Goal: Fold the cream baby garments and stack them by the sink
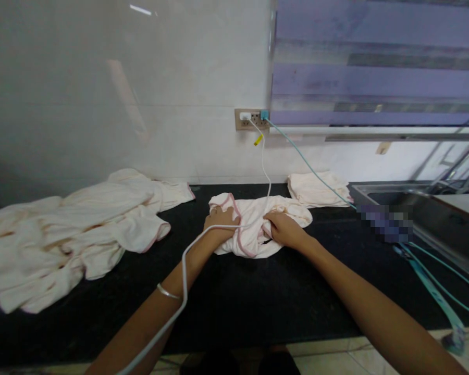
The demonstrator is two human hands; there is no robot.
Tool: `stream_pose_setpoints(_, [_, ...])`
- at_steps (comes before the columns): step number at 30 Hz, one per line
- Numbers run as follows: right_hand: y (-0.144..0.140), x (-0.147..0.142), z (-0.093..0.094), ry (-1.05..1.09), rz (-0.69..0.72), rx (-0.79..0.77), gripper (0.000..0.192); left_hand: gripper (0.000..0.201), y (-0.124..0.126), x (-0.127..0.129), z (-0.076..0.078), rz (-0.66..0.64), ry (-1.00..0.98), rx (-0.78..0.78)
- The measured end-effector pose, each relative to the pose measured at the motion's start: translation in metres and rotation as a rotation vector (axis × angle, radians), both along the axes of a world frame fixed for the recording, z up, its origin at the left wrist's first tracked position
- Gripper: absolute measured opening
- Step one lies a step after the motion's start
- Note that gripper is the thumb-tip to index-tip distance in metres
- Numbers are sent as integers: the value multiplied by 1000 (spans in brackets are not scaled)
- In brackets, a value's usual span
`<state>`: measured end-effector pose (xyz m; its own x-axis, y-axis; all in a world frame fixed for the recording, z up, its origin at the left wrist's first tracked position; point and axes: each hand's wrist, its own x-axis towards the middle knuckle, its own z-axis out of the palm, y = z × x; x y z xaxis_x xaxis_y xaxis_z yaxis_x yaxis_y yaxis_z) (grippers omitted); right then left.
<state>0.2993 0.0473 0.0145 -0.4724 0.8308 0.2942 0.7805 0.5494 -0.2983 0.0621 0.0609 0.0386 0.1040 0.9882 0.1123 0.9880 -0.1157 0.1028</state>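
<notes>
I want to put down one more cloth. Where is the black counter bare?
Bare: the front strip of the black counter between the forearms. Crowded: the cloth pile, and the cloth under the left hand and right hand.

A black counter with cloths on it

The black counter (258,307) holds a big pile of cloths (74,234), a small cloth (254,224) in the middle, and a folded cloth (316,188) near the sink (445,229).

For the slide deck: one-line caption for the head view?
Left hand and right hand grip a cream cloth on a black counter, beside a cloth pile.
</notes>
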Motion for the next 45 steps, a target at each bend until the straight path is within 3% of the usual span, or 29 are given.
stream_pose_setpoints(3, [-3,-2,2,22,-81,1,23,47,-12,5,10,27,82,51])
stream_pose_setpoints(9, [-7,-5,8,123,-105,-10,28,41,-25,13,23,4,57,56])
stream_pose_setpoints(14, [-6,-7,7,309,-250,-170,64,46,-33,18,29,18,42,193])
stream_pose_setpoints(17, [-3,-6,5,437,-138,-277,74,46,-39,21,31,-57,35,269])
stream_pose_setpoints(19, [-3,-5,3,425,43,-279,62,46,-43,24,32,-111,27,287])
stream_pose_setpoints(21, [-4,-5,0,367,192,-225,39,49,-45,27,34,-126,12,263])
stream_pose_setpoints(22, [-5,-5,-3,339,238,-189,38,52,-46,27,35,-119,-1,231])
stream_pose_setpoints(25, [-9,-10,-11,309,270,-63,65,65,-42,23,37,-45,-42,74])
stream_pose_setpoints(28, [-10,-19,-19,334,186,39,65,68,-30,12,32,-51,-40,-84])
stream_pose_setpoints(31, [-9,-27,-21,370,-47,103,49,50,-14,2,20,-195,-82,-157])
stream_pose_setpoints(33, [-9,-29,-17,375,-168,91,32,43,-4,-2,12,-281,-197,-145])
stream_pose_setpoints(34, [-10,-29,-14,374,-186,55,33,42,1,-3,9,-323,-288,-126])
stream_pose_setpoints(37, [-14,-27,-5,390,-166,-83,60,44,11,-2,4,-441,-653,-111])
stream_pose_setpoints(40, [-14,-24,-2,418,-188,-135,65,46,17,1,4,-439,-987,-86])
stream_pose_setpoints(43, [-10,-21,-3,462,-176,-128,46,47,20,6,6,-400,-1164,107])
stream_pose_setpoints(45, [-7,-21,-5,559,-93,-132,35,48,19,10,7,-442,-1258,168])
